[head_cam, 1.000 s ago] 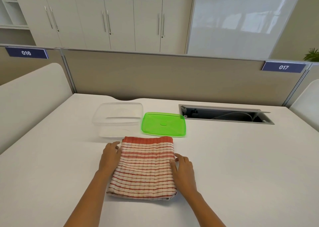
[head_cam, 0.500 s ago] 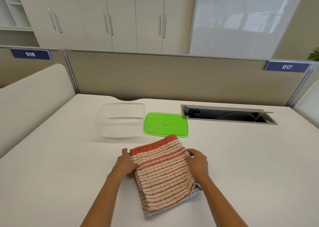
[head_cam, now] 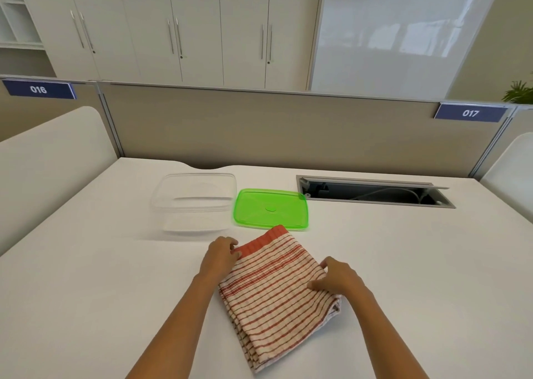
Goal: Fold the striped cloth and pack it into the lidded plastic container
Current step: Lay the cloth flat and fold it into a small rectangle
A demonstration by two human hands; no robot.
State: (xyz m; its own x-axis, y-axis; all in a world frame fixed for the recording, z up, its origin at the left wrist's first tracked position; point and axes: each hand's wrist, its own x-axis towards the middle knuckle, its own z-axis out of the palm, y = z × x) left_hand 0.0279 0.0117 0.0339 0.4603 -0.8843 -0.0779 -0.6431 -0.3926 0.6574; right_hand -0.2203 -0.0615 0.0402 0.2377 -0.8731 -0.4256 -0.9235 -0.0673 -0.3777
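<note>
White bench [head_cam: 403, 263], smooth matte top, broad and rectangular, with a grey-framed cable hatch [head_cam: 375, 192] let into its far right. Striped cloth [head_cam: 277, 289] lies on the bench in the near centre, folded into a thick oblong and skewed, its solid red hem band at the far corner just short of the lid; woven cotton look, cream ground, thin red stripes, layered edges showing along the near left side. Clear plastic container [head_cam: 196, 202], rounded-rectangular, open-topped, stands far left of the cloth, apart from it. Green translucent lid [head_cam: 271, 209], flat with a small round centre boss, lies just beside the container on its right. Left hand [head_cam: 220, 256] has its grip closed on the cloth's far left corner, fingers curled over the hem. Right hand [head_cam: 340, 277] pinches the right edge, thumb on top, fingers under the fold.
</note>
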